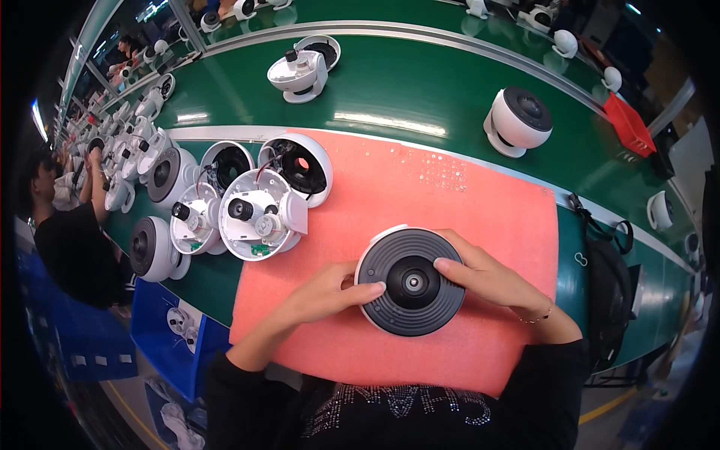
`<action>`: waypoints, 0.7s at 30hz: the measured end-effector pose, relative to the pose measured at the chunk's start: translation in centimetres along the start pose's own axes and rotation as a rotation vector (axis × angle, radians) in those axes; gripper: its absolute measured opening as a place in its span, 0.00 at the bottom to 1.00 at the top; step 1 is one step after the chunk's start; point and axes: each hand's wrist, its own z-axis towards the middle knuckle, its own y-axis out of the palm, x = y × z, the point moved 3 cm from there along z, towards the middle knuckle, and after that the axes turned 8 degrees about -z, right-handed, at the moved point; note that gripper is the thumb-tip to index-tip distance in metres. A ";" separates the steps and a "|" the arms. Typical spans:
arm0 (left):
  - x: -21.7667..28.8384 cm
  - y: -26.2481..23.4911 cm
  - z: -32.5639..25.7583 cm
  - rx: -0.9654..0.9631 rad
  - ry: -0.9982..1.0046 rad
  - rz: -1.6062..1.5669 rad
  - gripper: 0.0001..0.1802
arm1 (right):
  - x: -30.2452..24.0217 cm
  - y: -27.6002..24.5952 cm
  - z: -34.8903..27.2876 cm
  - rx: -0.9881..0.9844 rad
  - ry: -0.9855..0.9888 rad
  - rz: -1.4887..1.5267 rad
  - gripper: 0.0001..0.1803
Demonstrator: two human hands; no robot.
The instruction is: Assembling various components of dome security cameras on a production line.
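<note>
My left hand [330, 291] and right hand [481, 274] grip opposite sides of a round security camera [412, 283], thumbs on its ribbed dark-grey face. The camera is face-up over the pink foam mat [510, 217]; I cannot tell whether it touches the mat. Judged by appearance, the body is stiff plastic, fairly light, and slippery along the smooth white shell; the lens is the fragile part. Hold by the outer rim, thumbs clear of the glass. Opened camera housings [259, 223] with exposed wiring stand at the mat's upper left. Beyond, a finished-looking camera [521, 116] stands on the green conveyor [420, 86]. The camera's underside and most of my fingers are hidden; the tiny clear dots [442, 175] on the mat are hard to identify.
</note>
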 end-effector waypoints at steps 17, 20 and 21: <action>6.3 -2.5 0.2 0.238 0.701 -0.364 0.43 | -6.9 -1.9 3.2 0.329 -0.592 0.035 0.42; 6.6 -2.8 2.0 0.245 0.855 -0.727 0.37 | -9.0 -0.5 2.6 0.362 -0.687 0.006 0.53; 6.7 -2.6 3.1 0.226 0.755 -0.916 0.36 | -8.8 -0.9 3.0 0.514 -0.722 -0.212 0.53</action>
